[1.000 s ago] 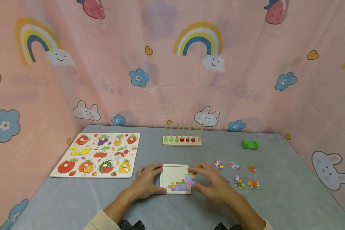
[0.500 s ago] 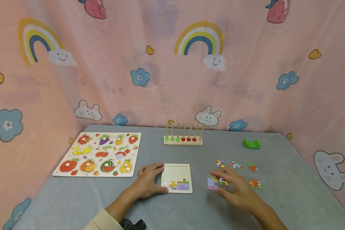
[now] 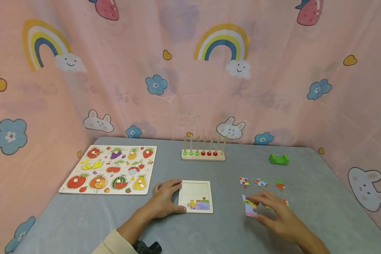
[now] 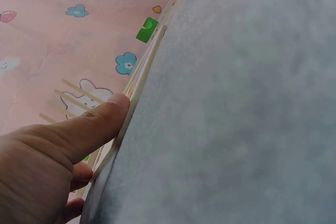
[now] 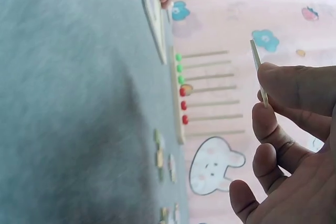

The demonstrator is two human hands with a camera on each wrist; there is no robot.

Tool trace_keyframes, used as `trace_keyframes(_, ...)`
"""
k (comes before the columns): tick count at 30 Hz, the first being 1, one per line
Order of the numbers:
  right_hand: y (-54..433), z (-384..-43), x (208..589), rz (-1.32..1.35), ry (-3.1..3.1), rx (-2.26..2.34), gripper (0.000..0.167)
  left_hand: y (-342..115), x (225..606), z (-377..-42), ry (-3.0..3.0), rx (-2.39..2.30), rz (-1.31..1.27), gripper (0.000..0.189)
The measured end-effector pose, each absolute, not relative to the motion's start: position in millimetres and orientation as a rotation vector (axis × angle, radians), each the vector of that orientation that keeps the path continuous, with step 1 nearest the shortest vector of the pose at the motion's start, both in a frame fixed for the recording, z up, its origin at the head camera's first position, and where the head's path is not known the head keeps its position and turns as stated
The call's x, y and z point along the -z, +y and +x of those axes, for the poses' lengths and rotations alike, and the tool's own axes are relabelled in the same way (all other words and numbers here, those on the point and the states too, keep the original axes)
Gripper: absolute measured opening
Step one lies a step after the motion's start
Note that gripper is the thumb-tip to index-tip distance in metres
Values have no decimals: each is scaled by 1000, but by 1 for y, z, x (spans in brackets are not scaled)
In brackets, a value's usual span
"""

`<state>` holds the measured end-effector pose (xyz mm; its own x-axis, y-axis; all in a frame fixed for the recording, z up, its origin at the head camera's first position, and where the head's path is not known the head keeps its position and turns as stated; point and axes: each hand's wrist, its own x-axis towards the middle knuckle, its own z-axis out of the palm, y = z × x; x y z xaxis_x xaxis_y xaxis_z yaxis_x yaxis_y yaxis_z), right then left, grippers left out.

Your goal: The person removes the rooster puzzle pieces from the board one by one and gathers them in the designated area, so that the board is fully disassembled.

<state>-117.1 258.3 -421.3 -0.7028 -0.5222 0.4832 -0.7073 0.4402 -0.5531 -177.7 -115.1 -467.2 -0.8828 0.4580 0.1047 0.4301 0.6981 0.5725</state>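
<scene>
On the table in the head view lies a small square wooden puzzle tray, with a few joined purple, yellow and green puzzle pieces in its lower right part. My left hand holds the tray by its left side, thumb at the near corner and fingers at the far one. To the right of the tray, my right hand pinches a purple and green puzzle piece between thumb and fingers. In the right wrist view this puzzle piece is seen edge-on, raised off the table.
Several loose puzzle pieces lie beyond my right hand, some partly hidden by it. A fruit peg board lies at left. A wooden peg rack with green and red beads and a green block stand farther back.
My right hand has moved right, away from the tray, carrying the purple puzzle piece that was over the tray's right edge. My left hand keeps its hold on the tray.
</scene>
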Motion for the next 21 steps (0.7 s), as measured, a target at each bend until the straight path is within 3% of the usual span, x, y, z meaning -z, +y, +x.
trace_keyframes(21, 275, -118, 463, 1007, -2598, -1152, 44, -115, 467, -177, 2844, -951, 755, 82)
